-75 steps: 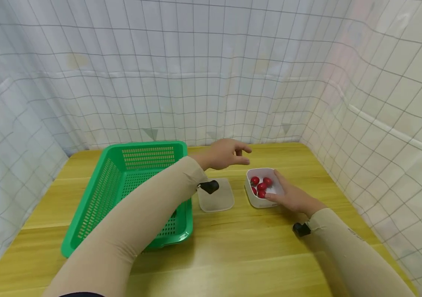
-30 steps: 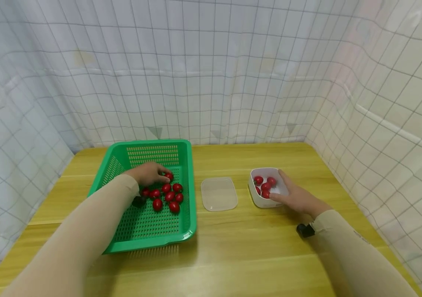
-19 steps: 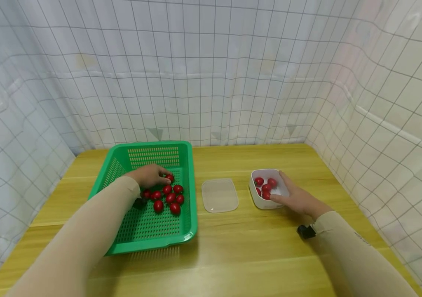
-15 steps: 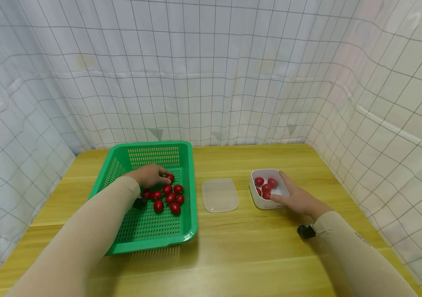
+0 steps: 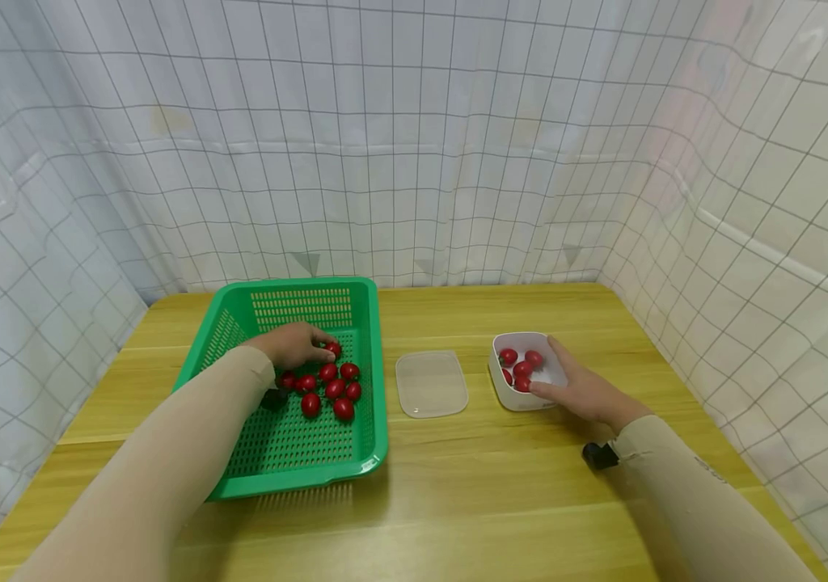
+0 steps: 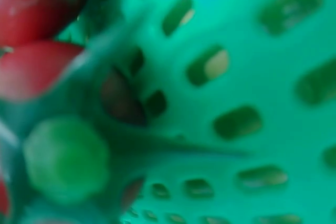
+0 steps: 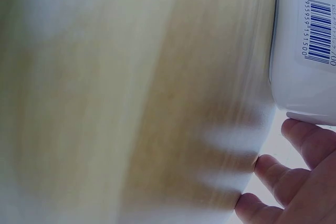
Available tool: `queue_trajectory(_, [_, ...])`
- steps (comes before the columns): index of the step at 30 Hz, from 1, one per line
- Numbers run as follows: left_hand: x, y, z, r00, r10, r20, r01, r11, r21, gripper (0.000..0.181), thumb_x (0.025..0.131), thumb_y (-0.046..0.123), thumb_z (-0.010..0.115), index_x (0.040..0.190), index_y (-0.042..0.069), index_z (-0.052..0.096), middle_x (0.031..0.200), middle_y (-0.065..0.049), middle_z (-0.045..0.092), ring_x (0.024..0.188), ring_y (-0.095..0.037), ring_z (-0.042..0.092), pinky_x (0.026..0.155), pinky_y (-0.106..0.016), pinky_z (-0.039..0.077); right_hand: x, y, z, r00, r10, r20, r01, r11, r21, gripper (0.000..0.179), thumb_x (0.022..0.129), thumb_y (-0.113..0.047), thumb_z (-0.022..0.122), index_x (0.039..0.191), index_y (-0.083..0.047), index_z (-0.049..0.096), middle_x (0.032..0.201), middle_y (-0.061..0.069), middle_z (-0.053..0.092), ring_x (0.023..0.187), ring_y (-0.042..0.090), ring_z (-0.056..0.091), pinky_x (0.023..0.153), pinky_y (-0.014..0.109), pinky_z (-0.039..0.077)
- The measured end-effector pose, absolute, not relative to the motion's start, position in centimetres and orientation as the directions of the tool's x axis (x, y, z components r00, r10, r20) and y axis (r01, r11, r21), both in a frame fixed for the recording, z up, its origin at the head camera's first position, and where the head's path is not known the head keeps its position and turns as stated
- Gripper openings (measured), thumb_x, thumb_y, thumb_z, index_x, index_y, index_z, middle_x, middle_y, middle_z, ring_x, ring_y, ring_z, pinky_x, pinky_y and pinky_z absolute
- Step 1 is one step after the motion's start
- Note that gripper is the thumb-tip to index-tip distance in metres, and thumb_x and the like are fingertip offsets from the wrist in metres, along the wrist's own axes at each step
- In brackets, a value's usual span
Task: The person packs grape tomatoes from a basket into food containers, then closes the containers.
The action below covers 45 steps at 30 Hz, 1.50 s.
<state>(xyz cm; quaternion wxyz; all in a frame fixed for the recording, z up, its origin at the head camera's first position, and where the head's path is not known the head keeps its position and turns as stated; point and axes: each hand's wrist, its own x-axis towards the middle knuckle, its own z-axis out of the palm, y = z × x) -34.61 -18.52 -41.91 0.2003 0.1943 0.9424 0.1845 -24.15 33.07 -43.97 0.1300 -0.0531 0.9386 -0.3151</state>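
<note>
In the head view my left hand (image 5: 292, 344) reaches down into the green basket (image 5: 297, 482), its thumb and fingers pinching a red cherry tomato (image 5: 333, 350). Several loose cherry tomatoes (image 5: 310, 405) lie around it on the basket floor. A blurred close-up in the left wrist view shows a green calyx (image 6: 68, 158), red tomatoes (image 6: 37, 72) and the slotted green floor. On the right, my right hand (image 5: 589, 394) grips the side of a small white square container (image 5: 521, 402), thumb over its near rim. Several tomatoes (image 5: 523, 368) sit inside. The container's printed label (image 7: 319, 30) shows in the right wrist view.
A translucent square lid (image 5: 432, 384) lies flat on the wooden table (image 5: 443, 501) between basket and container. A white checked curtain (image 5: 414, 162) hangs behind and along both sides of the table.
My left hand has moved from above the lid, near the container, left and down into the basket to a tomato there. Over the last second it stays there; my right hand keeps holding the container.
</note>
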Motion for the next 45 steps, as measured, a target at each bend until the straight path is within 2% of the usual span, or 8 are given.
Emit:
queue_trajectory(11, [-34.6,-18.3,-41.9,-0.842,0.437,-0.318,0.268,0.848,0.457,0.049,0.106,0.041,0.063,0.147,0.015,0.063,0.146,-0.021,0.062,0.137,-0.044,0.056,0.113,-0.062,0.045,-24.0,33.3,-44.2,-0.961,-0.184,-0.207,-0.018,0.787,-0.616,0.115,0.095,-0.066,0.066,0.17,-0.021,-0.008,0.174,0.027,0.011,0.153,0.052,0.029,0.124,0.071,0.021])
queue_trajectory(25, [-34.9,-18.1,-41.9,-0.841,0.437,-0.319,0.255,0.84,0.479,0.049,0.105,0.041,0.064,0.147,0.014,0.064,0.147,-0.021,0.062,0.138,-0.043,0.055,0.114,-0.061,0.045,-23.9,33.5,-44.2,-0.963,-0.175,-0.203,-0.014,0.789,-0.614,0.114,0.095,-0.066,0.066,0.17,-0.021,-0.007,0.174,0.027,0.012,0.152,0.052,0.03,0.124,0.071,0.022])
queue_trajectory(36, [-34.7,-18.4,-41.6,-0.833,0.436,-0.34,0.251,0.847,0.469,0.052,0.106,0.043,0.062,0.149,0.014,0.061,0.15,-0.022,0.059,0.141,-0.047,0.051,0.115,-0.063,0.043,-24.2,33.4,-44.1,-0.963,-0.175,-0.207,-0.013,0.794,-0.608,0.116,0.093,-0.068,0.067,0.17,-0.024,-0.008,0.174,0.026,0.014,0.15,0.051,0.034,0.122,0.071,0.026])
queue_trajectory(45, [-34.6,-17.8,-40.0,-0.826,0.464,-0.32,0.361,0.871,0.332,0.045,0.108,0.038,0.06,0.145,0.012,0.065,0.149,-0.02,0.061,0.142,-0.046,0.051,0.118,-0.062,0.04,-24.5,33.5,-44.3,-0.962,-0.175,-0.207,-0.017,0.802,-0.597,0.116,0.093,-0.069,0.067,0.171,-0.024,-0.007,0.172,0.028,0.021,0.148,0.051,0.039,0.122,0.07,0.029])
